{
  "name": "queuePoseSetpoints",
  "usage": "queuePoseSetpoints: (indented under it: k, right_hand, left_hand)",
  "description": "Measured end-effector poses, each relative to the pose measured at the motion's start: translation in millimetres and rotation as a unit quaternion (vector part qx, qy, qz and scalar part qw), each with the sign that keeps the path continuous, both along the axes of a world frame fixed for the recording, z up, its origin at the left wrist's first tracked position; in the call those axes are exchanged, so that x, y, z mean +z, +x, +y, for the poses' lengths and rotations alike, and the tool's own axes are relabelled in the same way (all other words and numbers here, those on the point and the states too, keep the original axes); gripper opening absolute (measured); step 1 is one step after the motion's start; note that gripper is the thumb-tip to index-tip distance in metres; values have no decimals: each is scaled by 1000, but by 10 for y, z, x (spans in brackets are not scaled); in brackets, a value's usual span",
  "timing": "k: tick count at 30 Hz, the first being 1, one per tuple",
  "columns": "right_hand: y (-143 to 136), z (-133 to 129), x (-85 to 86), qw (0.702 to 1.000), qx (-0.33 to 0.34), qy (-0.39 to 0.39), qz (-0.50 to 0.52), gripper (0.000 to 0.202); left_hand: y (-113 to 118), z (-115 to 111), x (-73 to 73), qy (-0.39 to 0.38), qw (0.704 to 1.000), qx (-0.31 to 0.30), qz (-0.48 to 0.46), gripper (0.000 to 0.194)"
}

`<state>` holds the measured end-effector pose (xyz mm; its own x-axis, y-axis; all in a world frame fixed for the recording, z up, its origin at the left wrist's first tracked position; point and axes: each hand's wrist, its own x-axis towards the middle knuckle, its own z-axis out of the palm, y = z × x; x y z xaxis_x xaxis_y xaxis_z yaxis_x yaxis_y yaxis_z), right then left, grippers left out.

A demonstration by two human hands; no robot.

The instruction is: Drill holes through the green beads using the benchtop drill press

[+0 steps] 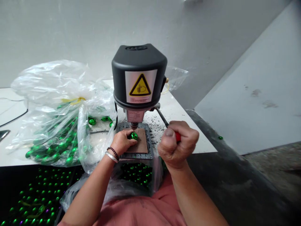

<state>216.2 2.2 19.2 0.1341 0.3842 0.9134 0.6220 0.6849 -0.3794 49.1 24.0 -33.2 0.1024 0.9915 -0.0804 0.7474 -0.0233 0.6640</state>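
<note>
A black drill press [138,75] with a yellow warning label stands at the centre of the view. Under its chuck [134,125], on a brown board [141,145] over the metal base, sits a shiny green ball [134,136]. My left hand [123,141] pinches that ball between thumb and fingers, with the bit right above it. To the right, my right hand [178,141] is closed in a fist round the red-tipped feed lever [162,116] of the press.
Clear plastic bags [54,81] with many green balls [61,146] lie on the white table [181,125] at left. Dark shavings are scattered around the base. Below the table edge are more green balls [138,172]. One green ball [220,137] lies on the floor at right.
</note>
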Motion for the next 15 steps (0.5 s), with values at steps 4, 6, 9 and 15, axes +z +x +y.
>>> queuePoseSetpoints:
  k: [4,6,9,15]
  right_hand:
    - [-17,-24,-140,1000,8,-1,-6,11]
    - [-24,-23,-139,1000,8,8,-2,9]
    - [-38,72,114,999,-19,42,17,6]
    - [-89,641,977,987,-77,-118,72,23]
  left_hand:
    - [-9,-3,-7,-3,1000,-4,-1,40]
    - [-8,-5,-19,2,1000,-4,-1,41]
    - [6,-12,-37,21,1000,-5,3,41]
    - [-32,-137,34,42,999,13,-27,30]
